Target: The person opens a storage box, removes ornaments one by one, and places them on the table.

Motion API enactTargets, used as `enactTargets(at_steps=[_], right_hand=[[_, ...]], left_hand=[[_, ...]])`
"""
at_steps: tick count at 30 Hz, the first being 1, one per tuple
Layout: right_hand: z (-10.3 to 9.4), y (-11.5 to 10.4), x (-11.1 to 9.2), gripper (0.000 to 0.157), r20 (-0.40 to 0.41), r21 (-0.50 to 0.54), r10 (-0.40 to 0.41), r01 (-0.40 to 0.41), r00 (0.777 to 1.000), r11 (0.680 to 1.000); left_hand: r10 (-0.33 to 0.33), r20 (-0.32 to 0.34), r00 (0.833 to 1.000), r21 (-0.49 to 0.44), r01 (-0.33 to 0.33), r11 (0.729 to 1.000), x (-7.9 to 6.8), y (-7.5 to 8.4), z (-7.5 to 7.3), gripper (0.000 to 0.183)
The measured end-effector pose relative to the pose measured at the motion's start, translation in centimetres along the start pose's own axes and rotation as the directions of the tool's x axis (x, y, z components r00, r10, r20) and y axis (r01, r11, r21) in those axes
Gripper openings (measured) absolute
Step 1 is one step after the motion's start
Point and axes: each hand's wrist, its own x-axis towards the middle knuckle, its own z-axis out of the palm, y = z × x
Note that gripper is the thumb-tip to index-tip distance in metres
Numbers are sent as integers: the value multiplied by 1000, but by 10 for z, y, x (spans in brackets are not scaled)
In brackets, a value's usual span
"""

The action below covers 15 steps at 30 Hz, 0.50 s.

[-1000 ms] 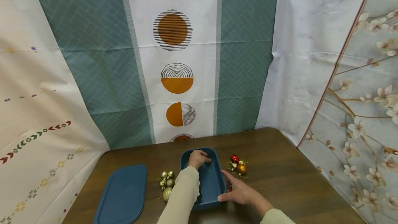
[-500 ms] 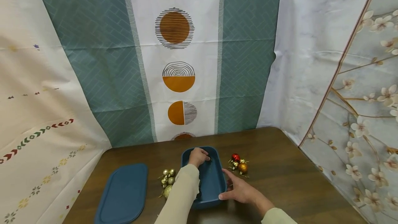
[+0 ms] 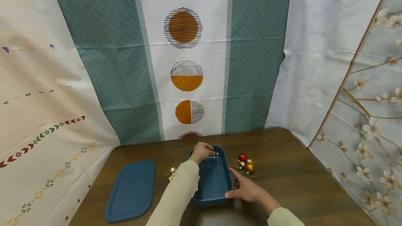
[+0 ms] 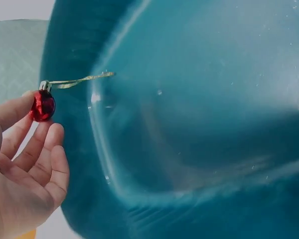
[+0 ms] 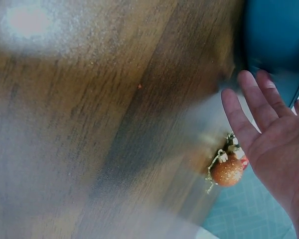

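Note:
My left hand (image 3: 202, 151) pinches a small red Christmas ball (image 4: 43, 106) between thumb and fingers, above the far end of a blue bin (image 3: 215, 180). From the ball's metal cap a gold string trails over the bin's inside, plain in the left wrist view. My right hand (image 3: 246, 188) rests against the bin's near right corner, thumb at the front and the other fingers along the outer side. In the right wrist view those fingers look nearly straight. Part of the bin's left side is hidden behind my left sleeve.
To the right of the bin lies a small cluster of red, gold and orange balls (image 3: 249, 167). Gold balls (image 3: 172, 170) peek out from behind my left sleeve. A flat blue lid (image 3: 131, 191) lies on the left of the brown table (image 3: 276, 170). Patterned cloths (image 3: 251, 62) hang behind.
My left hand has risen a little from inside the bin with the red ball, and its string now hangs in sight. The right hand keeps its place. The head view has turned slightly left.

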Motion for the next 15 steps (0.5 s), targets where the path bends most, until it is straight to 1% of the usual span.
enactTargets(at_steps=[6,11,14,15], right_hand=[[0,0,1,97,-1,-18,-8,8,1000,1000],[1,0,3,97,-7,-32,-6,6,1000,999],[1,-1,3,98,-9,-40,2,-2,1000,999],[1,-1,3,98,-8,-40,3,-4,1000,999]], left_hand=[[24,27,999,-32,-23,999,-6,9,-21,20],[59,18,998,-53,-58,997,-8,12,-42,21],[81,7,997,-65,-80,995,-13,13,-55,22],[84,5,996,-81,-83,993,-15,13,-60,23]])
